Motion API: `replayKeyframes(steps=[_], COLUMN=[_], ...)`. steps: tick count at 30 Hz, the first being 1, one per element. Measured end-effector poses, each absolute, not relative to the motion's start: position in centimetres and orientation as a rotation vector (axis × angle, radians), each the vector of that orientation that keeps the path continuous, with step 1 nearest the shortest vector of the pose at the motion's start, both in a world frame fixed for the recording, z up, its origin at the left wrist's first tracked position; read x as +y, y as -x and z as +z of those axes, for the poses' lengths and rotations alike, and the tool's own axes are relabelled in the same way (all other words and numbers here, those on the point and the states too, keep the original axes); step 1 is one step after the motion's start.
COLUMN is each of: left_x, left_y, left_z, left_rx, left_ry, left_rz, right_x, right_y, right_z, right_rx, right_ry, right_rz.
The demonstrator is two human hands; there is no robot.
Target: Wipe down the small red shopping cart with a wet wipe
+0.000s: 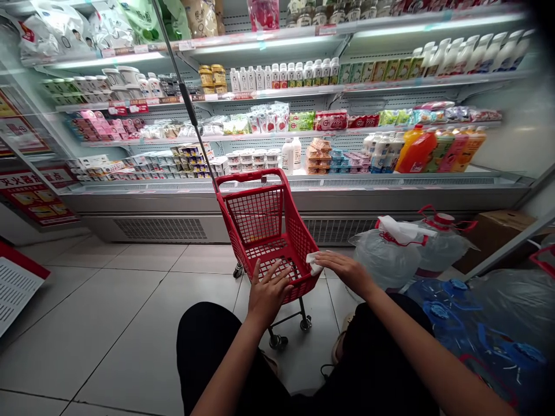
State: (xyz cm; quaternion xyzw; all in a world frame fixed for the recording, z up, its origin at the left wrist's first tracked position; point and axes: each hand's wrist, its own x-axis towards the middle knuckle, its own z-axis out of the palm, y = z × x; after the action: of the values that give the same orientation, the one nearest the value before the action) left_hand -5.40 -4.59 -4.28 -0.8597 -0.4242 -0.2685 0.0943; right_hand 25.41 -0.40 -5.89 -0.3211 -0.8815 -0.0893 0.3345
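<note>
A small red shopping cart (255, 216) with a mesh basket and a black pole stands on the floor between my knees and the cooler. My left hand (269, 293) is at the cart's near edge, its fingers spread and nothing in it. At the cart's near right corner, my right hand (344, 270) presses a crumpled white cloth or tissue (314, 263) against the red rim, its fingers together over it. Through the basket's mesh bottom the floor shows.
Behind the cart runs an open cooler (182, 202) stocked with dairy cartons and bottles. Large water jugs (384, 260) and blue bottles (455, 312) crowd the right side, near a cardboard box (498, 231). A red-edged white panel (19, 283) lies at far left.
</note>
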Motion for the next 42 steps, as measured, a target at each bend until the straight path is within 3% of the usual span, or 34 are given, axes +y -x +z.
replayKeyframes(steps=[12,24,32,42], left_x=[-8.1,-7.5,-5.5,-9.1], left_y=[7.9,9.4,13.2,3.2], left_z=[-4.5,-4.1,-3.2,-5.1], left_rx=[-1.145,-0.906,-1.220,-1.433], left_ry=[2.667,2.744,2.582,2.395], left_rz=[-0.839,-0.811,-0.605,-0.714], right_x=[-5.6,3.1,-3.5,-5.7], right_y=[-24.2,-25.7,-22.3,-19.5], right_z=[-7.2,-3.2,-5.0,-4.6], right_rx=[-2.271,-2.299,-2.198,-2.321], right_ry=[0.752,0.820,0.799,0.593], right_rz=[-0.297,-0.272,-0.306,-0.265])
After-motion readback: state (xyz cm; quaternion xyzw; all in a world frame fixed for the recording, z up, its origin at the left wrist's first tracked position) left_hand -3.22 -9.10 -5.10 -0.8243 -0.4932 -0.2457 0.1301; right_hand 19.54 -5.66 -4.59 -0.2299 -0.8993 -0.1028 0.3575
